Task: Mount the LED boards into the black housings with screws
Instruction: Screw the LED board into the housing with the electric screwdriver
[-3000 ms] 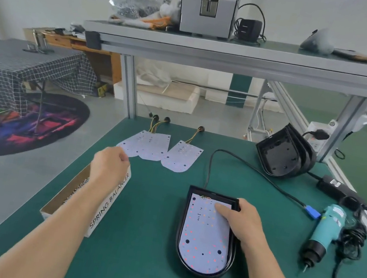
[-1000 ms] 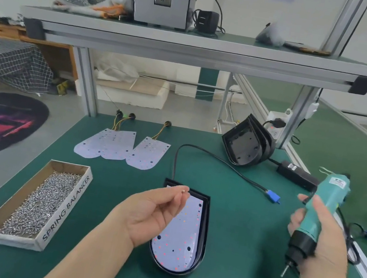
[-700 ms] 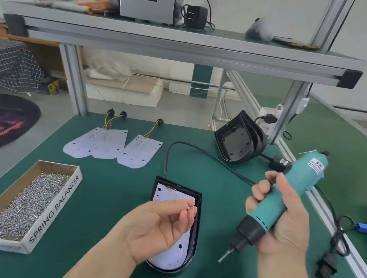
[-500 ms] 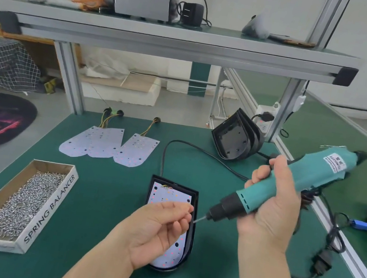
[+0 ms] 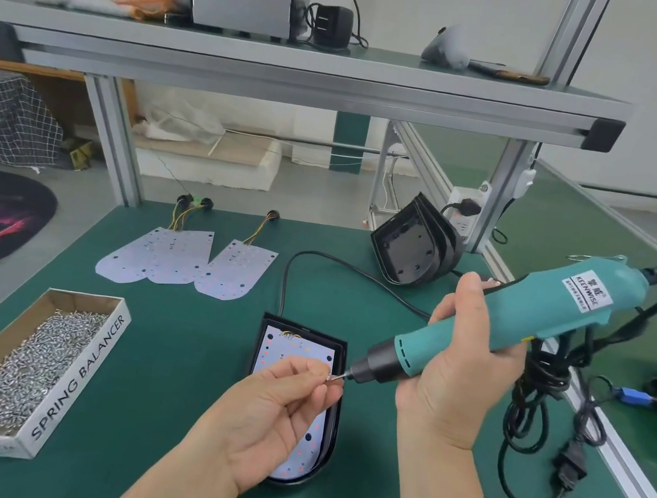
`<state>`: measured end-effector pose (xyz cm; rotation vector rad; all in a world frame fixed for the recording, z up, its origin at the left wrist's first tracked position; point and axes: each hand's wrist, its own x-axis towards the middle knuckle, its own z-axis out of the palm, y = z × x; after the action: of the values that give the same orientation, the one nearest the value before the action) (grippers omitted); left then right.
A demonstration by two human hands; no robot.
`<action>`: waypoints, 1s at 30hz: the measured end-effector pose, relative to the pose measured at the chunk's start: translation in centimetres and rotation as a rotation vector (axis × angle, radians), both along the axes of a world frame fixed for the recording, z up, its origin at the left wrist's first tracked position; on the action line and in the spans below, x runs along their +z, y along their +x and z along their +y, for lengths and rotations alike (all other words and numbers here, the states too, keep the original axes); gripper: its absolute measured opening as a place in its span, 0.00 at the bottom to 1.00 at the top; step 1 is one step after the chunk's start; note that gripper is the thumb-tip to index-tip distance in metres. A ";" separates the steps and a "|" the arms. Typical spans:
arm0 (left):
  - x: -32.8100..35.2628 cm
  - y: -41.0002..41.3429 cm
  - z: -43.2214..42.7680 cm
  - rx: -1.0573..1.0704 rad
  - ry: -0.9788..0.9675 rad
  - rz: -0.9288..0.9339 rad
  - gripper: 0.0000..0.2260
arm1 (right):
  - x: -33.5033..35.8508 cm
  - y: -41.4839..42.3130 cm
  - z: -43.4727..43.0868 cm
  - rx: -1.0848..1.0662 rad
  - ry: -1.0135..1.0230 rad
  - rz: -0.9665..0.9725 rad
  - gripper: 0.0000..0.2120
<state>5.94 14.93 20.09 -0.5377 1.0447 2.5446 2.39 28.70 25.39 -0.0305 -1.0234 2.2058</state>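
While the left hand (image 5: 272, 410) pinches a screw (image 5: 332, 377) over the housing (image 5: 332, 438) at its right edge, the right hand (image 5: 460, 360) grips the screwdriver (image 5: 549, 305).

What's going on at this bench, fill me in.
A person is putting lamp units together. The right hand grips a teal electric screwdriver, its bit tip up against a small screw pinched by the fingers of the left hand, both held above a black housing with an LED board lying in it. The screw is not yet at the board. More loose boards lie farther back, a box of screws sits to the left, and empty housings lean at the back.
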 end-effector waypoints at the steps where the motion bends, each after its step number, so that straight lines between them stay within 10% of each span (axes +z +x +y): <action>1: 0.0 0.0 0.1 0.002 -0.003 -0.003 0.02 | 0.0 0.0 -0.1 -0.001 -0.003 0.000 0.13; 30: 0.0 1.2 1.7 0.212 0.129 0.010 0.10 | -0.1 -0.1 -0.3 -0.139 0.036 -0.017 0.07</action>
<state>7.13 16.60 20.12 -0.6305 0.8602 2.7781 2.28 28.38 25.25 -0.1017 -1.0390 2.0646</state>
